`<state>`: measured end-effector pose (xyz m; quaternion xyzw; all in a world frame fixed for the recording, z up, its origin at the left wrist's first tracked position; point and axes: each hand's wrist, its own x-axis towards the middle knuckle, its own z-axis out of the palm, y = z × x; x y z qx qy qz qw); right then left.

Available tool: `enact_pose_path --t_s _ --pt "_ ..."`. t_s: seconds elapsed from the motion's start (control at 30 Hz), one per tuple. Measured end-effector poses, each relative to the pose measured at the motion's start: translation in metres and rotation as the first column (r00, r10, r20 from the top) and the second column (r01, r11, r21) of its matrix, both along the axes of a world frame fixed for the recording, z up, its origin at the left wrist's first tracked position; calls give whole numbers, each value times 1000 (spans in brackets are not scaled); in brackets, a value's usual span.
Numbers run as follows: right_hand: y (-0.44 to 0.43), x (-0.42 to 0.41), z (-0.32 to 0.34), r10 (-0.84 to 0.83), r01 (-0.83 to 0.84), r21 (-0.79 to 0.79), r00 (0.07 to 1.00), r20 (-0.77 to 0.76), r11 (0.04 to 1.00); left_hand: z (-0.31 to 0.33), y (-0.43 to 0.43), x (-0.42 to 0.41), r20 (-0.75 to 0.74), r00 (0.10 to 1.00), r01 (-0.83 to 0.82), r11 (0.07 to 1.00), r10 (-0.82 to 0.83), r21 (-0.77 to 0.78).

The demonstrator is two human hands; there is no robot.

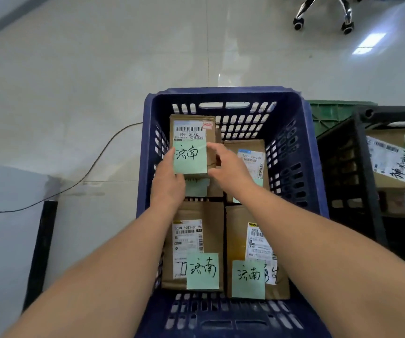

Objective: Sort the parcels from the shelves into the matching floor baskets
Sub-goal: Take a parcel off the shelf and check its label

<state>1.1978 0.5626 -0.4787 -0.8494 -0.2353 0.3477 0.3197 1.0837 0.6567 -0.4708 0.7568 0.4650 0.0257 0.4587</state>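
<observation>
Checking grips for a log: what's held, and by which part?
One cardboard parcel, over the blue basket: left hand on its left edge, right hand on its right edge.

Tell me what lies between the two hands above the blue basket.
In the head view, a cardboard parcel bearing a green note lies between the left hand and the right hand; both hands grip its sides.

Parcels in basket; another basket right; chair base behind.
</observation>
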Motion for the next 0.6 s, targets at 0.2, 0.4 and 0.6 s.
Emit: enact_pose_path --t_s 0.2,0.4,0.6 --pt "20 -2 -10 -37 36 20 999 18 999 -9 8 6 -91 990 105 995 -104 0" --pt "17 1 11 88 -83 -112 995 41 990 11 -5 4 -120 982 153 986 -145 63" --pt "-8 -3 64 270 -230 -261 954 129 938 56 -9 -13 -132 981 152 986 -141 72"
